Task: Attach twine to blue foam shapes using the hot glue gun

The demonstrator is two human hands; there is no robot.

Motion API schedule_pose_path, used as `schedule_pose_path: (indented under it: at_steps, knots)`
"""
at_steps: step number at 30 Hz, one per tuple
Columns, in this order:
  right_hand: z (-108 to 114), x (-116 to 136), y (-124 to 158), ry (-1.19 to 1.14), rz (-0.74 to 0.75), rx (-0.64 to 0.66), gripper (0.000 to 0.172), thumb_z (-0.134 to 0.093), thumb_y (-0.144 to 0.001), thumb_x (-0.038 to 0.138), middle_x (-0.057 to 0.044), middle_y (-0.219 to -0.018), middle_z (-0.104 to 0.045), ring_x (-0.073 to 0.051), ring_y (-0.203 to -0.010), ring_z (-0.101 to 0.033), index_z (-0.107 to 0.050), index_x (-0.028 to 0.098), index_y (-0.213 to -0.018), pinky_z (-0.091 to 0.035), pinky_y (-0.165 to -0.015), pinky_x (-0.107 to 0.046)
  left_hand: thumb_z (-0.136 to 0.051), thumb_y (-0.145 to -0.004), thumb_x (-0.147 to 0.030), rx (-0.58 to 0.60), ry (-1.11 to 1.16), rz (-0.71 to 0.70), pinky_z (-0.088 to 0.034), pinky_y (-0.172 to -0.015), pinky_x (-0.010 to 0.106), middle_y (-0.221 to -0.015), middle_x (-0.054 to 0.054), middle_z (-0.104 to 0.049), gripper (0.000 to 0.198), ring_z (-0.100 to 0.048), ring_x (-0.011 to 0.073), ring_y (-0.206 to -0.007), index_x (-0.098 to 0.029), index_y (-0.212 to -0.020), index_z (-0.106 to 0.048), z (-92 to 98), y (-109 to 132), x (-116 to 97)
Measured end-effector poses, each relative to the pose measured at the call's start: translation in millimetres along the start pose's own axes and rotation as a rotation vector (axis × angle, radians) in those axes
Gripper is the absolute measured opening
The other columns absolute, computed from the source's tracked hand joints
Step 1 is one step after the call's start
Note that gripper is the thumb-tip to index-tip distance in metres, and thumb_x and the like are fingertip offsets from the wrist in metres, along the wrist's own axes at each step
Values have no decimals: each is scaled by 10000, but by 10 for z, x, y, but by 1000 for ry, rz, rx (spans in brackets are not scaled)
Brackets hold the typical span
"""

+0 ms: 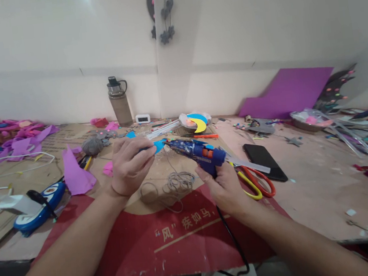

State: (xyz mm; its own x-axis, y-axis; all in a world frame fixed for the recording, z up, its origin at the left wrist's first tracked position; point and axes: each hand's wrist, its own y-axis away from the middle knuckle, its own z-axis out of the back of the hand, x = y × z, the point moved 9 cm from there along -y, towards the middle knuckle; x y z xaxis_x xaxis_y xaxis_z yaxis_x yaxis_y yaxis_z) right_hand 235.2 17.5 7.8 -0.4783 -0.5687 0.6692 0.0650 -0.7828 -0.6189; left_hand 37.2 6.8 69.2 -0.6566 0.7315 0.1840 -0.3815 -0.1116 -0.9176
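Note:
My right hand (224,186) is wrapped round the handle of a blue hot glue gun (194,151), whose nozzle points left. Its black cord runs down past the front edge of the cardboard. Between the fingers of my left hand (132,164) is a small bright blue piece (160,146), perhaps felt or foam. The nozzle tip is right at this piece; whether they touch I cannot tell. Below both hands lies a loose tangle of grey yarn (180,182), with a strand rising toward the blue piece. The red printed cardboard (133,250) lies under my forearms.
Scissors (258,181) with red and yellow handles and a black phone (264,162) lie right. Left are a blue power strip (41,209), purple scraps (76,172) and a grey yarn ball (92,145). A bottle (120,103) and a small clock (143,118) stand behind.

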Motion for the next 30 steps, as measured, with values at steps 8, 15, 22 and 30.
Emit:
schedule_pose_path:
  at_steps: [8, 15, 22, 30]
  knots:
    - [-44, -52, 77, 7, 9, 14, 304, -559, -867, 320, -112, -1081, -680, -264, -1026, -625, -597, 194, -1142, -472, -940, -446, -671, -759, -138, 9, -19, 105, -454, -813, 354, -890, 9, -718, 126, -653, 165, -840, -251, -815, -669, -38, 45, 108]
    - [-18, -70, 0, 15, -31, 13, 309, -525, -885, 352, -95, -1058, -691, -270, -1007, -629, -602, 215, -1151, -482, -921, -455, -677, -767, -131, 43, -24, -10, -450, -807, 360, -909, 11, -725, 152, -658, 159, -823, -250, -860, -657, -32, 5, -22]
    - [-81, 36, 87, 189, 73, 94, 323, -500, -897, 335, -121, -1092, -669, -288, -1038, -617, -580, 197, -1177, -481, -922, -462, -679, -758, -104, 17, -18, -38, -445, -807, 355, -896, 3, -719, 211, -657, 161, -838, -254, -901, -640, -10, -18, -53]
    - [-20, 32, 110, 183, 101, 54, 294, -516, -889, 323, -105, -1091, -671, -294, -1053, -613, -585, 230, -1160, -477, -941, -467, -692, -756, -145, -13, -49, 42, -450, -783, 343, -863, 5, -719, 137, -655, 161, -804, -254, -825, -646, 11, -11, 16]
